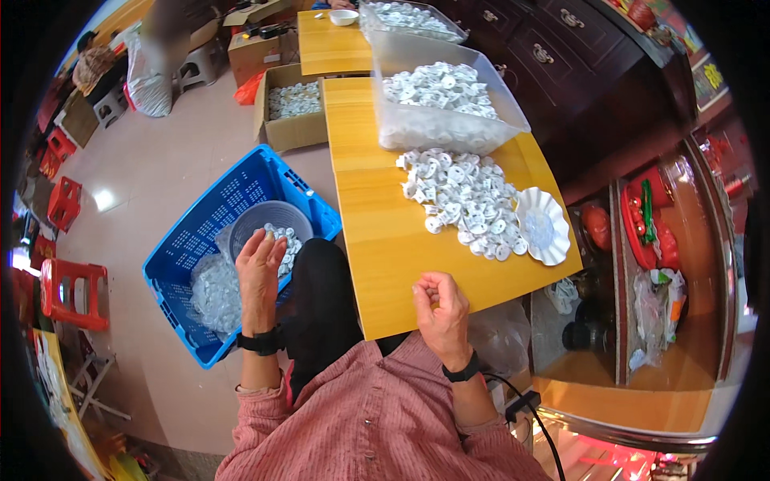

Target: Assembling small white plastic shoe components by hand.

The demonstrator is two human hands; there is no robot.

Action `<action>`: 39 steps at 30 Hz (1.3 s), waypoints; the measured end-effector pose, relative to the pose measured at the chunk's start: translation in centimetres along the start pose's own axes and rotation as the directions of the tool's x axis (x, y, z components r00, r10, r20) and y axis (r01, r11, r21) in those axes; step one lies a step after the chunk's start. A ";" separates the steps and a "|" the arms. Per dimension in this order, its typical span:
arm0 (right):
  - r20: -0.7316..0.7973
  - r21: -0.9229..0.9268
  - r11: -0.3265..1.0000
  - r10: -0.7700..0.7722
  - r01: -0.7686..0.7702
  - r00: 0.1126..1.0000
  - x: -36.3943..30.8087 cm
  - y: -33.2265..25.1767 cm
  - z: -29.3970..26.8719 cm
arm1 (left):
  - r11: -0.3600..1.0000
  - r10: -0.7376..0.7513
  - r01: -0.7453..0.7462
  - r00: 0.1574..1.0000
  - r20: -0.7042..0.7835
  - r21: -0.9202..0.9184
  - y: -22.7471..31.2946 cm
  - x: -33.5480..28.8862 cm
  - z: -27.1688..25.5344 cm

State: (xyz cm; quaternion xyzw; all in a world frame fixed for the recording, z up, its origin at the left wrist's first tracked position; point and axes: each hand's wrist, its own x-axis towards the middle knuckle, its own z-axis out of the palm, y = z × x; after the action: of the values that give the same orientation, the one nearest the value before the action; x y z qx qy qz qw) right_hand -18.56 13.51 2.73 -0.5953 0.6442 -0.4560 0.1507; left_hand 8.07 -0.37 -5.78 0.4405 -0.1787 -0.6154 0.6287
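My left hand [258, 276] is raised over the blue plastic basket [171, 309], its fingertips drawn together. Whether a small piece is pinched there cannot be made out. Beside it in the basket, a grey round bowl [255, 215] holds small white plastic parts [289, 250]; clear plastic bags [215, 290] lie below the bowl. At the near edge of the yellow wooden table [377, 264], my right hand [443, 314] has its fingers curled toward the thumb, and anything inside is hidden. Farther up the table lies a loose heap of white plastic parts [465, 200], next to a white scalloped dish [543, 226] with small clear pieces.
A translucent bin [449, 132] full of similar white parts stands behind the heap. Left of the table is a cardboard box [293, 135] of white parts. Dark drawers [553, 68] and an open shelf [589, 365] border the right. Red stools [74, 294] stand far left.
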 end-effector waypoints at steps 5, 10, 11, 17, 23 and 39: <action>-0.026 -0.124 0.992 0.008 -0.011 1.000 0.5 1.1 -1.7 | 0.991 -0.004 -0.019 0.986 0.169 0.132 0.7 -2.4 3.1; -0.175 -0.308 0.948 0.025 -0.079 0.984 1.5 4.3 -4.8 | 0.960 -0.035 -0.045 0.960 0.279 0.276 0.8 -5.2 6.7; -0.179 -0.312 0.947 0.026 -0.082 0.984 1.8 5.0 -5.5 | 0.960 -0.039 -0.043 0.958 0.283 0.275 0.6 -5.5 7.4; -0.264 -0.635 0.761 -0.052 -0.133 0.963 2.6 8.3 -8.3 | 0.777 -0.123 -0.244 0.844 0.521 0.580 0.2 -5.7 12.4; -0.261 -0.705 0.671 0.059 -0.232 0.964 3.4 10.6 -8.5 | 0.543 -0.169 -0.488 0.733 0.659 0.683 -2.0 -3.8 16.1; -0.111 -0.539 0.836 0.051 -0.103 0.993 4.9 8.4 -4.3 | 0.136 -0.210 -0.875 0.433 0.877 0.464 -7.4 -2.6 18.7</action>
State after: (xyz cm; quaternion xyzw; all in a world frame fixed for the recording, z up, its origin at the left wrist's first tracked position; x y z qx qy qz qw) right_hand -28.26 9.79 0.32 -0.5657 0.7765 -0.2753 -0.0358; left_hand -11.30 -3.15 -0.38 0.3098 -0.8823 -0.2897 0.2042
